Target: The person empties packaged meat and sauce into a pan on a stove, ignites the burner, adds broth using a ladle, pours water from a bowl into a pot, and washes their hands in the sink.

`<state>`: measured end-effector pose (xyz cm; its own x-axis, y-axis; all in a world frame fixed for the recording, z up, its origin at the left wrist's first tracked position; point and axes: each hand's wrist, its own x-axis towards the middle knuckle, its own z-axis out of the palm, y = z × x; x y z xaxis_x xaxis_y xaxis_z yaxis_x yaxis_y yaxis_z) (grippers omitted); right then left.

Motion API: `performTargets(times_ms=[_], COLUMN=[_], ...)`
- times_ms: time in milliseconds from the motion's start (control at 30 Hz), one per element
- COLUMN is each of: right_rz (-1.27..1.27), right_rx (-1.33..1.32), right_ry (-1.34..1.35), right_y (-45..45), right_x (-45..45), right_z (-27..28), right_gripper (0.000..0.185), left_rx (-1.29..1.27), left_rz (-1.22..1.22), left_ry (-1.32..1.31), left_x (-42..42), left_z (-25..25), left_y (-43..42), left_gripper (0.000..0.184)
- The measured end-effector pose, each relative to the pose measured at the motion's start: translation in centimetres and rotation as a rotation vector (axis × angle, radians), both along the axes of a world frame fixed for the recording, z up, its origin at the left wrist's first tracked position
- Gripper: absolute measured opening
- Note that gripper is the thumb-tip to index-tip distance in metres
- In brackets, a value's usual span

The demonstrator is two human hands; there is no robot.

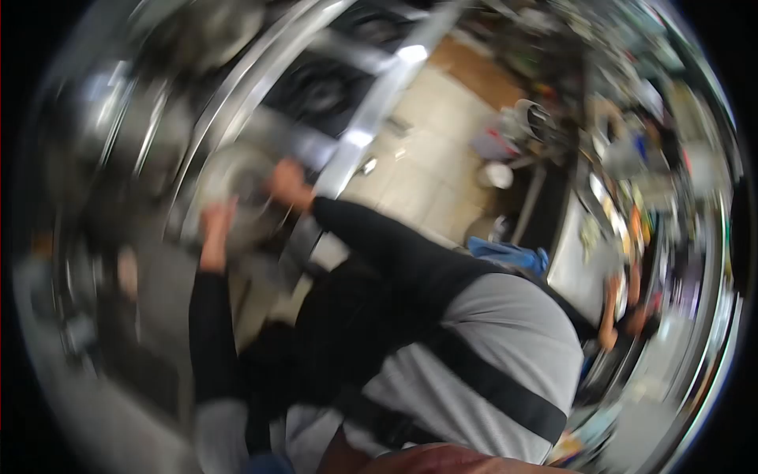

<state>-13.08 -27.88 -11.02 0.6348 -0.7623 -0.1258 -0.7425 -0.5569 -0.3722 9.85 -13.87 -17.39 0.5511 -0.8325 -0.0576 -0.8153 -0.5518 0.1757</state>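
Motion blur smears the whole view. Both hands reach over a round, pale metal pan or bowl beside the stove at the upper left. My left hand is at the near left side of the round vessel, its fingers too blurred to read. Across the vessel, on its right side, my right hand looks curled, and whatever it may hold is too smeared to make out. Black sleeves cover both forearms.
A stove with black burners and a shiny metal edge runs to the upper right. Beyond lies a tiled floor. A blue cloth is near my right side. Another person's arms show at a counter on the far right.
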Motion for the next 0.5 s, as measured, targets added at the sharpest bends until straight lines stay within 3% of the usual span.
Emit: performTargets(times_ms=[33, 67, 100, 133, 167, 200, 267, 367, 500], right_rz=[0.050, 0.169, 0.024, -0.033, -0.034, -0.085, -0.091, -0.314, 0.035], right_rx=[-0.086, -0.141, -0.004, 0.048, 0.105, 0.203, 0.215, 0.675, 0.104], right_ry=[0.099, 0.043, -0.118, -0.184, -0.207, -0.241, -0.306, -0.429, -0.387], right_y=[0.6, -0.4, -0.9, -1.0, -0.9, -0.5, -0.5, -1.5, -1.9], right_x=[-1.0, -0.3, 0.1, -0.1, -0.2, -0.8, -0.7, -0.7, 0.5], right_z=[4.8, 1.1, -0.8, 0.7, 2.4, 4.5, 5.0, 2.6, 3.2], right_gripper=[0.036, 0.039, 0.040, 0.038, 0.035, 0.032, 0.031, 0.034, 0.040], left_rx=[0.084, 0.178, 0.117, 0.019, 0.085, -0.347, -0.422, -0.507, -0.525], left_rz=[0.115, 0.121, 0.260, 0.340, 0.327, 0.667, 0.718, 0.732, 0.735], left_ry=[0.108, 0.077, 0.267, 0.450, 0.477, 0.896, 1.157, 1.176, 1.088], left_x=[-0.9, -2.9, -5.1, -5.1, -5.6, -6.3, -6.8, -6.7, -7.1], left_z=[1.8, 6.1, 10.3, 10.4, 11.9, 10.7, 11.4, 9.7, 10.3], left_y=[-0.3, -0.6, -0.5, -0.1, 0.0, 0.8, 1.3, 1.5, 1.3], left_gripper=[0.072, 0.065, 0.056, 0.045, 0.031, 0.018, 0.020, 0.023, 0.024])
